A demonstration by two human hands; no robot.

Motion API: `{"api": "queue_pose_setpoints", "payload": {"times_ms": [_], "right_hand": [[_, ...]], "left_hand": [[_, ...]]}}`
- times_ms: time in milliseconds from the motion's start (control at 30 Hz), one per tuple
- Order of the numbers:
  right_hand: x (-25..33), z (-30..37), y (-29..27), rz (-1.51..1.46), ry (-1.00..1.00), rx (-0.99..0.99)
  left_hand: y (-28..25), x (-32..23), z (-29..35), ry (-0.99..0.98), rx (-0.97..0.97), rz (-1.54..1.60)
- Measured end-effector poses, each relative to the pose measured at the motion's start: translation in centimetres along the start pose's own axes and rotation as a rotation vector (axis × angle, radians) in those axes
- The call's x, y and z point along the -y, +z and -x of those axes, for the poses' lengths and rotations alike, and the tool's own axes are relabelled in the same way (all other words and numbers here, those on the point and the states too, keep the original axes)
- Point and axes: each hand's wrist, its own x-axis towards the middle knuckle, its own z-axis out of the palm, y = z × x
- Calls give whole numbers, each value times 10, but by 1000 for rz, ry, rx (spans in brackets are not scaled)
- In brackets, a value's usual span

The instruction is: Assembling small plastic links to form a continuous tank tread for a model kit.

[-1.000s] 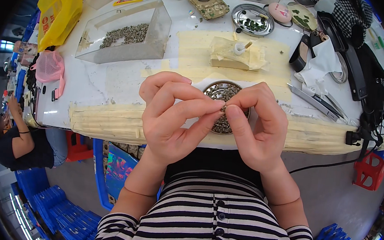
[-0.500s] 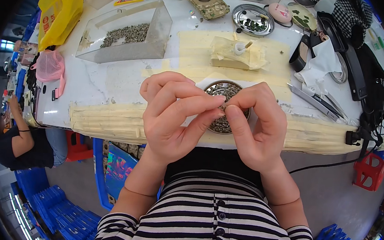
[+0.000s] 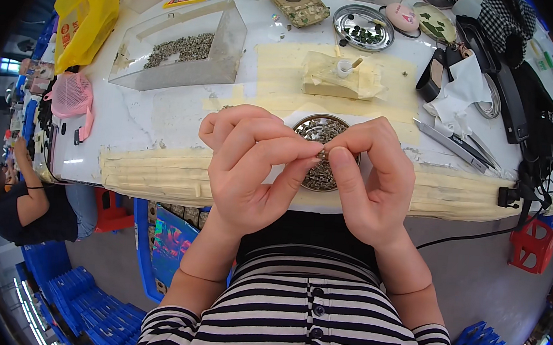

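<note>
1. Your left hand (image 3: 250, 170) is raised, thumb and index fingertips drawn near each other, remaining fingers curled.
2. Your right hand (image 3: 376, 181) brings its bent index finger and thumb up beside the left fingertips.
3. Grip state: both hands are in a pinching posture; whether either grasps a piece cannot be told at this size.
4. Location: small silvery-grey metallic pieces (image 3: 321, 178) lie in the round, shiny-rimmed dish (image 3: 321, 115) below your fingertips.
5. Beyond the dish, note the beige tape-covered block (image 3: 328, 88); left of it, the clear rectangular plastic box (image 3: 193, 77).
</note>
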Motion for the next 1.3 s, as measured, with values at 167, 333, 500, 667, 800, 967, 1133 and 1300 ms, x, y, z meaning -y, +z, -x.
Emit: {"api": "queue_pose_setpoints", "payload": {"times_ms": [167, 333, 500, 667, 800, 967, 1133, 1300], "right_hand": [[-2, 1, -3, -28, -38, -21], [1, -1, -8, 26, -120, 31], [-1, 0, -4, 46, -33, 0], [1, -2, -2, 1, 9, 69], [1, -2, -3, -61, 62, 108], [2, -2, -2, -125, 120, 98], [2, 1, 0, -115, 123, 45], [1, 0, -7, -93, -10, 39]], "left_hand": [[-4, -7, -2, 17, 68, -88], [-3, -6, -1, -5, 58, -83], [-4, -4, 0, -20, 46, -21], [0, 0, 0, -7, -10, 10], [0, -1, 1, 6, -15, -10], [-2, -2, 0, 4, -2, -18], [-5, -5, -1, 26, 52, -28], [-5, -5, -1, -8, 55, -59]]}}
